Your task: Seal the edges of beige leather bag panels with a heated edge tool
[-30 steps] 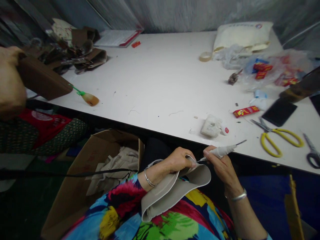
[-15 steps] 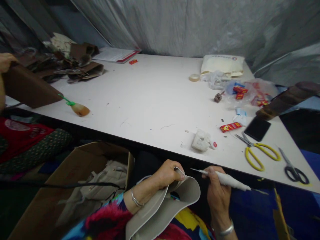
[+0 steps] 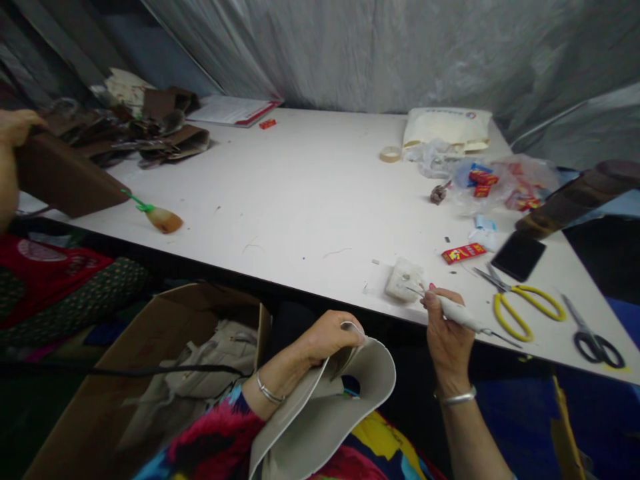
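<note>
Grey boot upper (image 3: pixel 325 413) is lying across her lap, the left hand (image 3: pixel 327 333) pinching its top edge. Her right hand (image 3: pixel 447 327) is gripping a white-handled awl (image 3: pixel 457 312), tip touching the white wax block (image 3: pixel 403 280) on the table (image 3: pixel 310 193).

Soft, even light falls from overhead onto the white table (image 3: pixel 310 193), which is the brightest thing here and shows only faint shadows and no hard glare, while the plastic sheeting (image 3: pixel 350 53) behind it catches a dull grey sheen. Below the table's near edge it is dim, the cardboard box (image 3: pixel 125 387) sitting in murky shade. The wide lens bows the table's edges and stretches the corners, and the brown piece (image 3: pixel 65 183) at the far left edge looks soft.
</note>
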{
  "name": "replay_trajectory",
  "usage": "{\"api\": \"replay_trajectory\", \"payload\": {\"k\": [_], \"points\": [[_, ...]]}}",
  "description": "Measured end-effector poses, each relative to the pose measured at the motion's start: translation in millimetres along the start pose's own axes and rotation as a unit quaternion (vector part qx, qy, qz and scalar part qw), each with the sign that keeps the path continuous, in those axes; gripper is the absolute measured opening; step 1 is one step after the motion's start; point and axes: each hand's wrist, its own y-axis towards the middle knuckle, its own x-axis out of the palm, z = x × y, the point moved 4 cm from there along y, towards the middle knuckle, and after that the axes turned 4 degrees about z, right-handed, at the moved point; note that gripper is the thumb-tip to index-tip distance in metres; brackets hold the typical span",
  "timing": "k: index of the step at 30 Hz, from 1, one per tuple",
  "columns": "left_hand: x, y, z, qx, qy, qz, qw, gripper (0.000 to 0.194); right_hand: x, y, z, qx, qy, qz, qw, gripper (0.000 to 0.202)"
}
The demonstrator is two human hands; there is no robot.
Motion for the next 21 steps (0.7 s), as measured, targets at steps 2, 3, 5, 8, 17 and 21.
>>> {"api": "replay_trajectory", "payload": {"k": [2,3,5,8,17,21], "points": [[-4.4,2,-1,-0.006,-0.001,0.014,1.000,0.023,2,1,0,-0.015,-0.007,-0.010,1.000,0.037],[-6.2,2,-1,-0.007,-0.002,0.017,1.000,0.023,3,1,0,-0.023,-0.013,-0.018,0.999,0.036],[-9.1,4,-2,-0.002,-0.005,0.019,1.000,0.024,5,2,-1,-0.035,-0.027,-0.036,0.998,0.035],[-12.7,6,-4,-0.001,-0.022,0.011,1.000,0.029,6,5,-4,-0.065,-0.083,-0.042,0.993,0.035],[-19.8,0,0,0.014,-0.034,-0.012,0.999,0.029,2,8,-17,-0.153,-0.172,-0.038,0.972,0.036],[-19.6,0,-1,0.024,-0.051,-0.028,0.998,0.028,-6,-10,-29,-0.088,-0.083,-0.016,0.992,0.033]]}}
